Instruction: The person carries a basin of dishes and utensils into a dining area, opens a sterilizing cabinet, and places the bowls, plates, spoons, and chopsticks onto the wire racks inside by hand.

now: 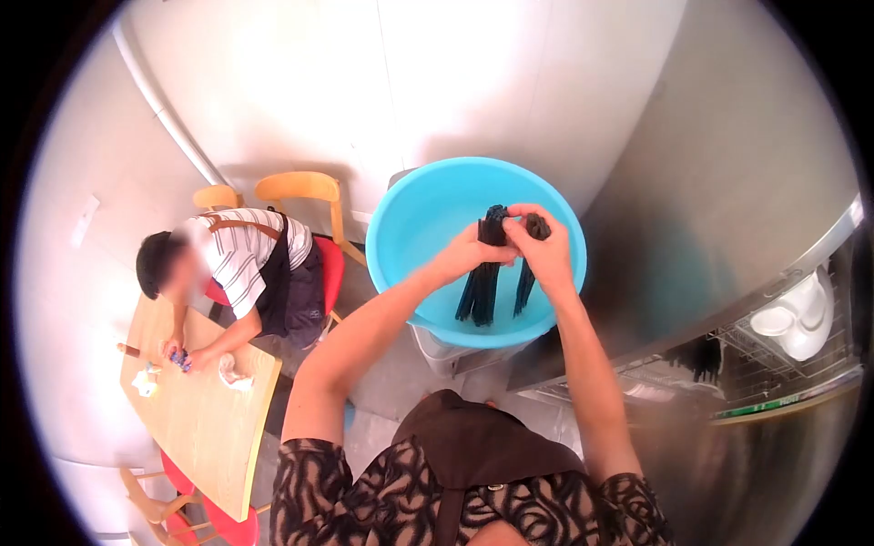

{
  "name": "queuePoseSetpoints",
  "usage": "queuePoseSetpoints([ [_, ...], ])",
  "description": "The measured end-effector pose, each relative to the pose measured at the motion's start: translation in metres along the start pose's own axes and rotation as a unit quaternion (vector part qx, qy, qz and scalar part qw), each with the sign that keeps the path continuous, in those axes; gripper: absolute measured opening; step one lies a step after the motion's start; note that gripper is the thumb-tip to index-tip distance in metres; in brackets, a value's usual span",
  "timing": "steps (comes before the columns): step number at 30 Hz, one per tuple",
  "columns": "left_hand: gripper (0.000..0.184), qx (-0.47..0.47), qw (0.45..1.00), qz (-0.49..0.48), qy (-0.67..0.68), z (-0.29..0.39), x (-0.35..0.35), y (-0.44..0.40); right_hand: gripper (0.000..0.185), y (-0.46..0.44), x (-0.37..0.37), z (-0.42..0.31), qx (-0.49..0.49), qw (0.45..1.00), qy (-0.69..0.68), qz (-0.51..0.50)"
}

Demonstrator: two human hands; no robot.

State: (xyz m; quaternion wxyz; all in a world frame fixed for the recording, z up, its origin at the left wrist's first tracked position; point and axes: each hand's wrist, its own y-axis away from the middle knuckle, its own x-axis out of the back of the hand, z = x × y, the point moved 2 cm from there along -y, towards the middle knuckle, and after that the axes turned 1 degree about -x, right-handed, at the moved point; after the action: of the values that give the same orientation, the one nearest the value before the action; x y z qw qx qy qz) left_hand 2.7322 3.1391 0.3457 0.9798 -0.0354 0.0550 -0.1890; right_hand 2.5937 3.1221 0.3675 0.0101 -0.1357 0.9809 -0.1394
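Note:
My left hand (473, 250) is closed around a thick bundle of black chopsticks (478, 293), held upright with the lower ends pointing down. Close beside it, my right hand (548, 255) grips a thinner bundle of dark chopsticks (525, 289), its fingertips near the tops of both bundles. Both hands are over a large light-blue basin (387, 241), whose inner wall and bottom show around the bundles. Some fingers of each hand are hidden behind the chopsticks.
On the right, a metal cabinet (678, 241) stands against the basin; below it a wire rack (774, 364) holds white dishes (801, 318) and dark sticks (696, 357). At left, a person (250, 250) sits at a wooden table (196, 400), handling a small blue item (180, 360).

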Motion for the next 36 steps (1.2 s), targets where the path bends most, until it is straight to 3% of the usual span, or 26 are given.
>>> queuePoseSetpoints([
  [3,0.026,0.002,1.0,0.017,0.012,0.002,-0.002,0.004,0.013,0.0,-0.002,0.003,-0.019,0.999,-0.024,0.019],
  [7,0.029,0.018,0.996,0.023,-0.084,0.0,0.008,0.001,0.013,-0.002,-0.003,0.006,-0.016,0.998,0.001,0.061],
  [9,0.026,-0.012,0.999,0.051,0.003,-0.003,0.008,0.006,0.012,-0.001,-0.005,0.003,-0.013,0.998,-0.004,0.065],
  [15,0.02,-0.042,0.993,0.103,0.038,-0.01,0.013,0.012,0.009,0.004,-0.011,0.002,0.02,0.994,-0.078,0.079],
  [17,0.02,-0.045,0.991,0.128,0.011,-0.008,0.013,0.014,0.01,0.007,-0.016,0.003,0.003,1.0,-0.026,0.017],
  [22,0.021,-0.011,0.986,0.156,-0.062,-0.008,0.014,0.017,0.019,0.005,-0.032,0.002,0.05,0.997,0.038,0.053],
  [25,0.02,-0.041,0.983,0.131,-0.12,-0.005,0.012,0.02,0.022,0.003,-0.035,0.008,0.081,0.993,0.067,0.049],
  [27,0.024,-0.019,0.995,0.095,-0.018,-0.003,0.011,0.022,0.023,0.001,-0.035,0.01,0.097,0.993,0.055,0.047],
  [31,0.025,0.007,0.998,0.063,0.015,-0.009,0.017,0.021,0.019,-0.001,-0.029,0.013,0.085,0.995,0.034,0.044],
  [36,0.032,0.032,0.987,0.048,0.152,-0.019,0.023,0.014,0.013,0.001,-0.027,0.008,0.052,0.997,0.026,0.041],
])
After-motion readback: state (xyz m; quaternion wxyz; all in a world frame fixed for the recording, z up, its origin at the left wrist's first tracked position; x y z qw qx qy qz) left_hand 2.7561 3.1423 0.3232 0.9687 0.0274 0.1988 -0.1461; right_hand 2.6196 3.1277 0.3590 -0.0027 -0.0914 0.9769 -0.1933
